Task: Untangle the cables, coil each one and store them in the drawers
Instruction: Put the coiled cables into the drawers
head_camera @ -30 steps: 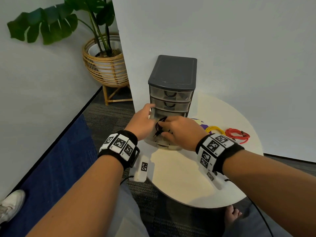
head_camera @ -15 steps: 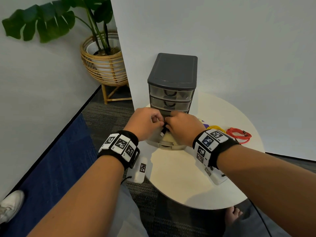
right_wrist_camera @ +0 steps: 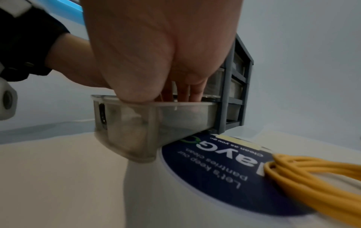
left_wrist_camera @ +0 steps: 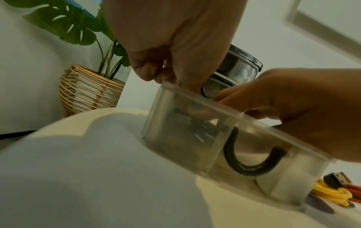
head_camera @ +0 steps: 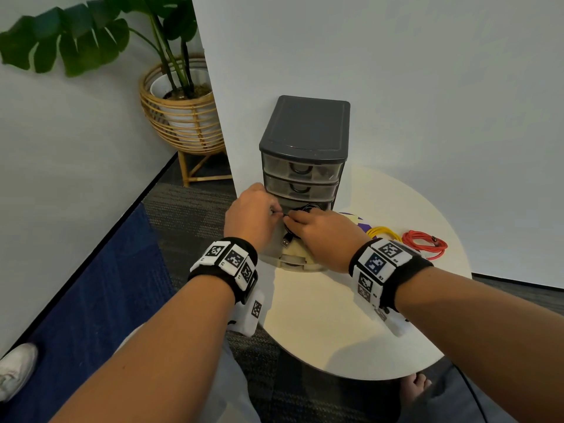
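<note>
A: Black cable (head_camera: 289, 236) location?
B: In the open bottom drawer (head_camera: 294, 260) of the grey drawer unit (head_camera: 305, 132), at the table's (head_camera: 335, 331) back edge. Left hand (head_camera: 251, 218) and right hand (head_camera: 323, 236) both pinched it, covering the drawer.
A: Surroundings?
B: Yellow cable (head_camera: 383, 232) and red cable (head_camera: 424, 244) lay coiled near the right edge; potted plant (head_camera: 180, 96) on the floor.

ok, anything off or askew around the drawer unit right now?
Only the black cable: its USB plug sticks up over the open bottom drawer instead of lying inside, with both hands on it. Yellow cable and red cable sit coiled on the table.
</note>
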The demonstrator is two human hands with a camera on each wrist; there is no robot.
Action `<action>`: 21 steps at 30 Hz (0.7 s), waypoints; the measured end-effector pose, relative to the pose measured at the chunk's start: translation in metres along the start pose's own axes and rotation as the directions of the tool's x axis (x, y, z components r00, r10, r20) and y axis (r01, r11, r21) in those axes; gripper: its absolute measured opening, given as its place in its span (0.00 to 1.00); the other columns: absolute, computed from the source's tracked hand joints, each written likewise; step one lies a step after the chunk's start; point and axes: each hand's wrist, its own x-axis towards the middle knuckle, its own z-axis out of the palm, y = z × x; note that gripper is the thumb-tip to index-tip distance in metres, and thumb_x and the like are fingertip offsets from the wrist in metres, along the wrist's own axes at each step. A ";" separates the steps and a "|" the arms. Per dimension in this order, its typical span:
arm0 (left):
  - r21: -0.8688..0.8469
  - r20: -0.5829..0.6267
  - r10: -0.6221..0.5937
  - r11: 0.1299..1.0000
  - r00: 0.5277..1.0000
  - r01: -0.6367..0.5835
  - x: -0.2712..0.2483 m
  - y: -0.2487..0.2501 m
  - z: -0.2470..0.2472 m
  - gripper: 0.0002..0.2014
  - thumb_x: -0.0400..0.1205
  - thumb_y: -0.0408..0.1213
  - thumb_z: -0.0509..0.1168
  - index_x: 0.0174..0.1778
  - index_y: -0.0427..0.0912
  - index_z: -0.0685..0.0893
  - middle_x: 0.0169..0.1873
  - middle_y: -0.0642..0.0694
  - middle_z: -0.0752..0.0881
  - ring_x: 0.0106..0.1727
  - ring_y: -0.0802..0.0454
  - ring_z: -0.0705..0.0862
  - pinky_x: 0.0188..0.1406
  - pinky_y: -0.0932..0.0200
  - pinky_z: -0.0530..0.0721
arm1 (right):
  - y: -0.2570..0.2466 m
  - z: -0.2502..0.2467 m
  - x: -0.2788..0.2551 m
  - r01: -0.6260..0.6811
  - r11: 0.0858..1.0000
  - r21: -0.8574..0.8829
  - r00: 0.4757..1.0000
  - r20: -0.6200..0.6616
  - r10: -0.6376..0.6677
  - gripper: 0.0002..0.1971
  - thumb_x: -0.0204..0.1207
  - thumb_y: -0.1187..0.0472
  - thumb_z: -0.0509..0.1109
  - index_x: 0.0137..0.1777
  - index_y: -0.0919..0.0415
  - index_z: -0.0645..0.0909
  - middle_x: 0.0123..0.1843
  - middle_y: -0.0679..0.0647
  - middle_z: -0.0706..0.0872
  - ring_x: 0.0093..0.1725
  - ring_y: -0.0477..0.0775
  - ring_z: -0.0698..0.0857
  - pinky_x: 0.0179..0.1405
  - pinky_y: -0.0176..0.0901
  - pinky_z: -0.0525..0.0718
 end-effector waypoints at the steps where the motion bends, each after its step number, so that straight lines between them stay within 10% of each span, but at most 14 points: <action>1: 0.021 0.014 0.007 1.000 1.000 -0.008 0.000 0.000 0.001 0.05 0.85 0.42 0.72 0.47 0.49 0.94 0.53 0.47 0.79 0.52 0.45 0.83 0.44 0.51 0.80 | -0.001 -0.001 0.001 -0.002 1.000 -0.014 1.000 0.005 0.002 0.27 0.84 0.58 0.68 0.82 0.58 0.69 0.72 0.55 0.79 0.60 0.61 0.83 0.58 0.52 0.84; 8: 0.037 0.137 0.013 0.999 0.991 -0.019 -0.002 0.005 -0.001 0.12 0.89 0.42 0.61 0.62 0.50 0.89 0.55 0.46 0.70 0.45 0.47 0.79 0.46 0.50 0.83 | -0.011 -0.015 0.011 -0.115 0.973 -0.198 0.993 -0.005 0.117 0.23 0.85 0.55 0.67 0.77 0.62 0.75 0.72 0.58 0.75 0.66 0.62 0.77 0.63 0.53 0.77; 16: -0.072 0.141 -0.018 0.997 0.990 0.029 0.004 0.000 -0.004 0.11 0.86 0.36 0.65 0.59 0.51 0.91 0.58 0.45 0.74 0.53 0.42 0.82 0.52 0.49 0.82 | 0.008 -0.034 0.013 -0.207 0.970 -0.126 0.976 0.045 0.214 0.07 0.84 0.63 0.67 0.59 0.57 0.83 0.52 0.54 0.88 0.52 0.62 0.89 0.42 0.48 0.76; 21: -0.096 0.123 -0.018 0.995 0.992 0.030 0.007 -0.003 -0.004 0.08 0.85 0.34 0.68 0.53 0.49 0.91 0.58 0.45 0.77 0.55 0.43 0.82 0.54 0.49 0.82 | 0.001 -0.025 0.013 -0.122 0.993 -0.001 0.993 -0.005 0.122 0.10 0.83 0.60 0.65 0.60 0.54 0.84 0.50 0.53 0.88 0.49 0.58 0.86 0.52 0.48 0.79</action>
